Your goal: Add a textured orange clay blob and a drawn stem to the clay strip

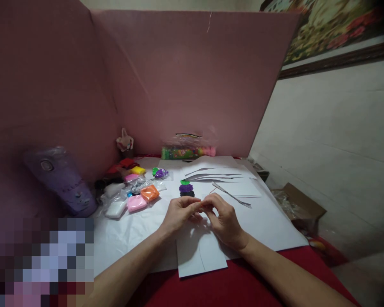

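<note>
My left hand [182, 212] and my right hand [223, 217] meet fingertip to fingertip above a white sheet of paper [192, 260]. Both are closed in a pinch. Whatever lies between the fingers is too small and hidden to name. Just beyond them, green, purple and black clay patches [186, 188] lie in a column on the paper. To the right of these rests a slim pale tool [232, 195], slanting across the white sheets. A thin curved line runs down the paper below my hands.
Wrapped clay packs, among them an orange one [150, 193] and a pink one [137, 203], lie to the left. Behind them leans a purple bottle [64, 183]. A colourful plastic pack [187, 152] sits at the back, by a pink partition [192, 81]. A cardboard box [307, 204] stands right.
</note>
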`<state>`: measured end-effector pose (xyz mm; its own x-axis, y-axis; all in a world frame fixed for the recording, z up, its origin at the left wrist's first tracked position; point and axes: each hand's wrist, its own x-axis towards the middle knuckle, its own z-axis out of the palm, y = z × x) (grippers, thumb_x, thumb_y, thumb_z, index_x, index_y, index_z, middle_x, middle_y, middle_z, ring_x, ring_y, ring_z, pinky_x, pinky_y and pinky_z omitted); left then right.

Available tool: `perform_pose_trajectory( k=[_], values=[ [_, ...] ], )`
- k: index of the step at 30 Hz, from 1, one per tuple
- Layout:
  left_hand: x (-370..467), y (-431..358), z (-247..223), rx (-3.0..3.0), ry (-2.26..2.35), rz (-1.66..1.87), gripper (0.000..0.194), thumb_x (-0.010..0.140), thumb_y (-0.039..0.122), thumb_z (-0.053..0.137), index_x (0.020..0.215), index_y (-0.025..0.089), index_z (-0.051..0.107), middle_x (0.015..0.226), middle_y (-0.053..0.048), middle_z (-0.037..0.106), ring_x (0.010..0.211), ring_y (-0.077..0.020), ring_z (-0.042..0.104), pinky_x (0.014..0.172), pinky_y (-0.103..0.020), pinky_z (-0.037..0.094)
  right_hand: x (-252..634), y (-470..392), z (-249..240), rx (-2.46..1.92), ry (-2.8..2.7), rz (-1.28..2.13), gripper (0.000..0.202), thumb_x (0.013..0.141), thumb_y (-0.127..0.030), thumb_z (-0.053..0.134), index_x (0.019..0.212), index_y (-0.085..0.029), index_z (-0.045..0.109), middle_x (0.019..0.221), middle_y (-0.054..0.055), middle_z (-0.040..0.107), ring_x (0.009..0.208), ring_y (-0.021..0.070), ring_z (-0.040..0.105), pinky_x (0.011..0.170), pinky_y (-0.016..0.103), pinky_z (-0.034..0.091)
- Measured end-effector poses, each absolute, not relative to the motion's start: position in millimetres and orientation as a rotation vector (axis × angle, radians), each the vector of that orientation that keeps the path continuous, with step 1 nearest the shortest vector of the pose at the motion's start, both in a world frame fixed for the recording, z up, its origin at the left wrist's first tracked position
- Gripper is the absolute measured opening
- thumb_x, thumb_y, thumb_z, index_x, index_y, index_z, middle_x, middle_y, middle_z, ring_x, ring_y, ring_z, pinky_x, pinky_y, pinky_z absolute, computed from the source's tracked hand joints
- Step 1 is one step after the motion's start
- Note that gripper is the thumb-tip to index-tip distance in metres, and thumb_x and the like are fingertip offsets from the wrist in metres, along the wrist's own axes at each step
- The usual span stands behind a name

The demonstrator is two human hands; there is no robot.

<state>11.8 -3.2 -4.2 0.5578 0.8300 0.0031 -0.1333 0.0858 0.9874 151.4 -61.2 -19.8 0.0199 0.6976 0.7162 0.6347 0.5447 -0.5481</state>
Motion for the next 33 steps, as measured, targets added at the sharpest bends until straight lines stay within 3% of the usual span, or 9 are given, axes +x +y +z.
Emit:
perform_pose_trajectory(
  k=[7,13,19,26,33],
  values=[
    [10,4,-2,1.242,0.703,0.864,0.037,0.058,0.04,0.077,0.074,0.01,0.062,0.057,-0.002,0.065,0.045,-0.0131,0.059,0.047,-0.025,0.049,153,-63,-16,-1.189,-1.64,0.108,0.022,0.081,-0.01,0.053,0.1,-0.02,0.054,0.084,0.003,0.058,0.071,0.0159,0.055,0.065,0.031,0.049],
    [11,4,-5,1.268,0.668,0.86,0.034,0.063,0.042,0.073,0.073,0.011,0.065,0.057,-0.002,0.064,0.047,-0.0126,0.059,0.05,-0.024,0.049,151,-61,-18,-1.159,-1.718,0.133,0.018,0.081,-0.01,0.056,0.095,-0.021,0.057,0.088,0.004,0.059,0.076,0.0162,0.055,0.065,0.029,0.049],
    [11,0,-7,1.29,0.621,0.793,0.035,0.063,0.036,0.076,0.085,0.01,0.066,0.075,-0.008,0.071,0.062,-0.0172,0.067,0.061,-0.028,0.052,153,-59,-18,-1.213,-1.615,0.128,0.01,0.087,-0.014,0.051,0.085,-0.02,0.059,0.08,0.003,0.059,0.073,0.0165,0.056,0.068,0.03,0.047],
    [12,2,-5,1.349,0.67,0.84,0.03,0.066,0.037,0.073,0.075,0.01,0.064,0.055,-0.003,0.065,0.045,-0.0143,0.06,0.046,-0.024,0.048,151,-64,-15,-1.109,-1.642,0.229,0.012,0.088,-0.014,0.049,0.086,-0.019,0.06,0.078,0.003,0.06,0.072,0.0151,0.056,0.067,0.029,0.047],
    [13,5,-13,1.49,0.736,0.938,0.026,0.074,0.035,0.065,0.083,0.012,0.068,0.06,-0.001,0.064,0.045,-0.0098,0.055,0.046,-0.022,0.046,151,-62,-18,-1.169,-1.544,0.278,0.007,0.085,-0.014,0.055,0.084,-0.018,0.06,0.078,0.003,0.061,0.07,0.0146,0.057,0.066,0.028,0.046]
  ],
)
